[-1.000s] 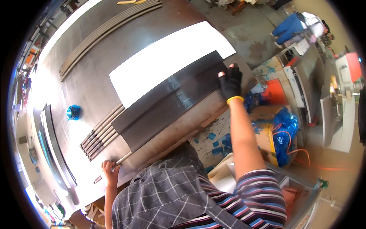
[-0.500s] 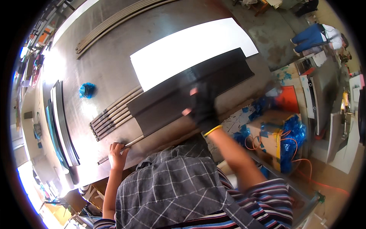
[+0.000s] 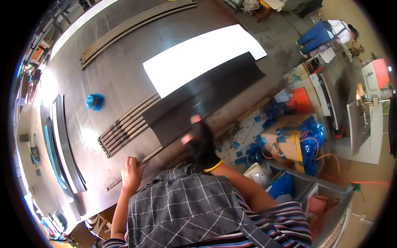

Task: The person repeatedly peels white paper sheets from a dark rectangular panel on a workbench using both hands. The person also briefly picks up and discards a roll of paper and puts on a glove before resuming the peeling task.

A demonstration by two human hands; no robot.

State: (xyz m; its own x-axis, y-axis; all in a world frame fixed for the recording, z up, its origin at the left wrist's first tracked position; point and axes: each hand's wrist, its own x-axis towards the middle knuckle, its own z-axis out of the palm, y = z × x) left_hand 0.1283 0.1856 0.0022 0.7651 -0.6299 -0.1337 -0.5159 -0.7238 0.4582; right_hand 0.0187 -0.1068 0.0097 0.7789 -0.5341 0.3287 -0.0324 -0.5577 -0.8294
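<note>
My left hand (image 3: 131, 174) is closed around a thin brownish rod (image 3: 152, 155) near the table's front edge. One end of this rod sticks out past my hand; its other end reaches the corner of a black sheet (image 3: 215, 89). My right hand (image 3: 202, 142) wears a black glove with bare fingertips and a yellow wristband. It is at the sheet's near edge, thumb and a finger apart, the other fingers hidden. Several similar rods (image 3: 124, 132) lie side by side, partly under the black sheet. Beyond it lies a white sheet (image 3: 202, 58), partly overlapped by the black one.
More long rods (image 3: 136, 31) lie at the table's far side. A blue plastic-wrapped roll (image 3: 94, 101) and dark, white and blue strips (image 3: 62, 144) are to the left. A cardboard box (image 3: 285, 138) with blue plastic and an orange cord stands right. Another person (image 3: 326, 33) is farther off.
My right hand has moved left and toward me, from over the black sheet to its near edge. My left hand stays on the rod. The whole view has shifted slightly.
</note>
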